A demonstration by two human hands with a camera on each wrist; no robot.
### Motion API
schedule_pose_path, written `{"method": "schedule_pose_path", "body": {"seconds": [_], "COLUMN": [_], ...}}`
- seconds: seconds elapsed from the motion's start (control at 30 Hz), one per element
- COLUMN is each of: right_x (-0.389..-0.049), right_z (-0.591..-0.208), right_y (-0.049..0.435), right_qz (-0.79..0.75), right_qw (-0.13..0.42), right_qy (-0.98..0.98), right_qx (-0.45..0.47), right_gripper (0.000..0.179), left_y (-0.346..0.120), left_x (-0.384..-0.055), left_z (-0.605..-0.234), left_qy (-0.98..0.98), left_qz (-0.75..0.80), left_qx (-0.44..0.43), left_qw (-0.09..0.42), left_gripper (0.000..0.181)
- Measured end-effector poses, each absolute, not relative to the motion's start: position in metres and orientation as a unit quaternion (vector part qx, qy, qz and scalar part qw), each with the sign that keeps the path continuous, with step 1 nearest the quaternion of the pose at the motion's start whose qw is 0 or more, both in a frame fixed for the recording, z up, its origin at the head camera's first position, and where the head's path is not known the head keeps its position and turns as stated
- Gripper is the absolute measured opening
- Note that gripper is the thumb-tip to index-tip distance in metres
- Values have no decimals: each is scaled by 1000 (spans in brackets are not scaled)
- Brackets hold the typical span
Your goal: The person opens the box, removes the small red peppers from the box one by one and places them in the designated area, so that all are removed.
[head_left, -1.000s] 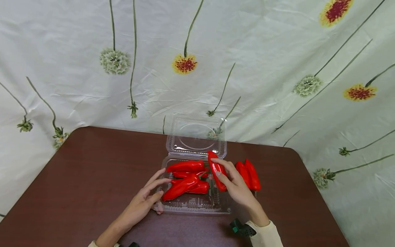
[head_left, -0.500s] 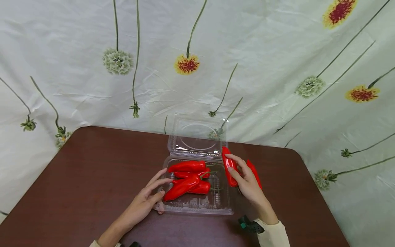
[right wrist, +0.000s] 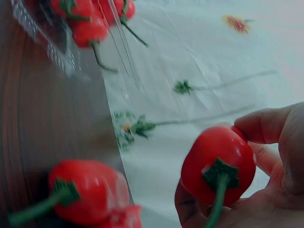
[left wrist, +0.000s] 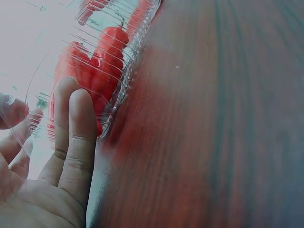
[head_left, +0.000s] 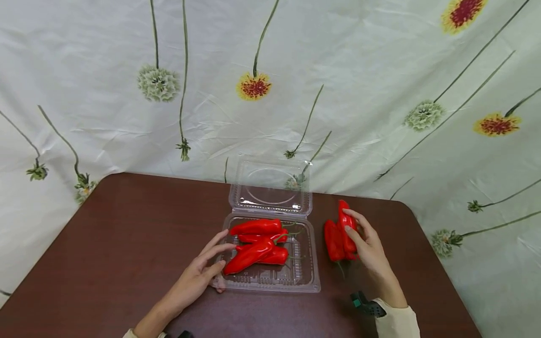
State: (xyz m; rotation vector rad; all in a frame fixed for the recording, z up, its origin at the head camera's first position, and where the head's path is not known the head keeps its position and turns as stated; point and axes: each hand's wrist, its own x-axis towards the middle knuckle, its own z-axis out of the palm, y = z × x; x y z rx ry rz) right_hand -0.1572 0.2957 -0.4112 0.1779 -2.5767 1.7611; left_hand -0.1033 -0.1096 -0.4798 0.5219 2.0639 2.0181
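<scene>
My right hand pinches a red chili pepper between thumb and fingers, right of the clear plastic container. In the right wrist view, the held pepper points its green stem at the camera. Close beneath it in the head view are two more red peppers, one partly covered. Several red peppers lie piled inside the container. My left hand rests at the container's left side, its fingers extended over and along the edge. In the left wrist view, two straight fingers lie against the clear wall.
The container's transparent lid stands raised at the back, in front of a white flower-printed cloth. Everything sits on a dark brown table, whose rear edge meets the cloth. Black bands are worn at the wrists.
My right hand has carried the pepper rightward from over the container to over the two peppers on the table. The left hand has stayed at the container's side.
</scene>
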Motion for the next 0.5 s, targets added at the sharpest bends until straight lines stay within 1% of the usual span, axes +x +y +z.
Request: {"method": "schedule_pose_path", "body": {"seconds": [0.33,0.5], "right_x": [-162,-164], "right_z": [-420,-425], "right_y": [319,324], "right_qz": [546,545], "right_qw": [24,22], "right_qy": [-837,-837], "right_qx": [-9,-35], "right_gripper": [43,43], "left_y": [-110,-109], "left_x": [-104,-104], "left_z": [-479,-480], "left_qy": [691,694], "left_qz": [693,691], "left_qx": [180,174], "left_qw": [101,107], "left_gripper": [39,39]}}
